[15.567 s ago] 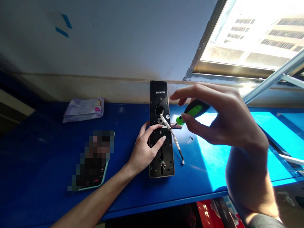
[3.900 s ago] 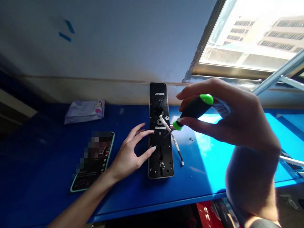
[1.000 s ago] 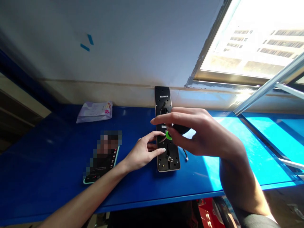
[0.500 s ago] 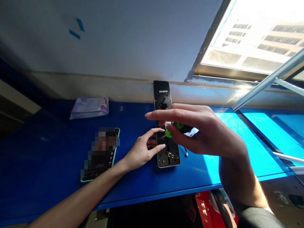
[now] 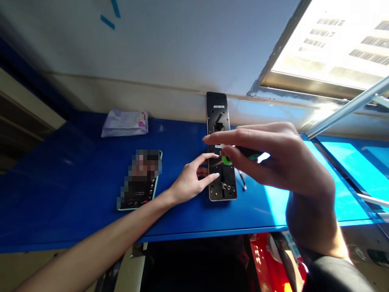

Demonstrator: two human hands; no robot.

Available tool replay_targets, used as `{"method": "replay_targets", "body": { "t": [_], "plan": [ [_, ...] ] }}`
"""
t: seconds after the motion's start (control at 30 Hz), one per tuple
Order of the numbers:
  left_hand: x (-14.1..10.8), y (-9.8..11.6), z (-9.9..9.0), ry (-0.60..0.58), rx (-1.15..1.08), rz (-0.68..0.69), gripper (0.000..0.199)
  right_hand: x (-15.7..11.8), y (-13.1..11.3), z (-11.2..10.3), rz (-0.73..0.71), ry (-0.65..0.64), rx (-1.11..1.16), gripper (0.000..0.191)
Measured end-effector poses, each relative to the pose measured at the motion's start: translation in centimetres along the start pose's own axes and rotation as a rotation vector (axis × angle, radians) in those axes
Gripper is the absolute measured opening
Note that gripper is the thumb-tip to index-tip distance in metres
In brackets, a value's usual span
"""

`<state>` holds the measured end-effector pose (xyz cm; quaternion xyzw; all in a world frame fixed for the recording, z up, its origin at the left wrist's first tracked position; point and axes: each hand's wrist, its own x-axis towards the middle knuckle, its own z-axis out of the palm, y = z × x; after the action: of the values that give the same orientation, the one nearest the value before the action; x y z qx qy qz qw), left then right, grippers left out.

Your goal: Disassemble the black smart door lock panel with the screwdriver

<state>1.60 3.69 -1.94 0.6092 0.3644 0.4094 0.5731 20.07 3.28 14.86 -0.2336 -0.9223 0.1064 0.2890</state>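
A long black panel (image 5: 223, 192), which looks like the back of a door lock, lies on the blue table. It has metal posts, screw holes and a slot. My left hand (image 5: 191, 180) grips its left side, thumb and forefinger resting on the face. Over the panel's middle, my right hand (image 5: 273, 156) is closed on a screwdriver with a green and black handle (image 5: 226, 160). The shaft slants down left toward the panel, between my left fingertips; whether its tip sits on a screw I cannot tell. A short cable (image 5: 243, 181) with a white plug sticks out on the right.
On the left of the table (image 5: 170, 140) lies a phone (image 5: 133, 196) with its screen lit. A lilac soft packet (image 5: 124, 123) rests near the wall. Metal frame bars (image 5: 349, 109) stand at the right by the window. Something red (image 5: 261, 263) is below the table edge.
The camera view has shifted, so everything on the table appears higher and farther right. Both hands keep their places at the panel; my right hand has turned slightly around the screwdriver.
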Motion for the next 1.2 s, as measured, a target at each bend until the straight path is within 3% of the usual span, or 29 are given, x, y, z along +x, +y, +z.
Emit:
{"method": "replay_targets", "body": {
  "t": [0.1,0.27,0.4,0.5,0.57,0.77,0.93,1.07,1.2],
  "plan": [
    [0.0,0.4,-0.1,0.017,0.046,-0.021,0.056,-0.2,-0.6,0.0,-0.050,-0.093,0.048,0.037],
    [0.0,0.3,-0.2,-0.003,-0.005,0.004,0.055,0.0,-0.4,0.0,-0.006,-0.067,0.068,0.044],
    [0.0,-0.2,-0.2,-0.023,-0.025,-0.007,0.051,0.3,0.6,-0.3,0.038,0.049,-0.079,0.013],
    [0.1,-0.4,-0.3,-0.017,-0.014,-0.011,0.050,0.3,1.3,-0.6,0.067,0.100,-0.137,0.019],
    [0.1,-0.3,-0.3,-0.016,-0.005,-0.012,0.051,0.2,1.6,-0.9,0.066,0.075,-0.109,0.012],
    [0.0,0.0,-0.3,-0.019,-0.009,-0.008,0.054,-0.3,1.3,-1.7,0.034,-0.044,-0.042,0.053],
    [0.0,-0.3,-0.3,-0.002,0.015,0.010,0.054,0.0,1.4,-1.3,0.036,0.044,-0.124,0.018],
    [0.0,-0.1,-0.3,-0.008,0.007,0.012,0.053,-0.1,1.7,-1.2,0.022,0.045,-0.120,0.012],
    [-0.1,0.2,-0.2,-0.014,-0.011,-0.019,0.053,-0.3,1.6,-1.4,0.003,0.005,-0.052,0.046]
  ]
}}
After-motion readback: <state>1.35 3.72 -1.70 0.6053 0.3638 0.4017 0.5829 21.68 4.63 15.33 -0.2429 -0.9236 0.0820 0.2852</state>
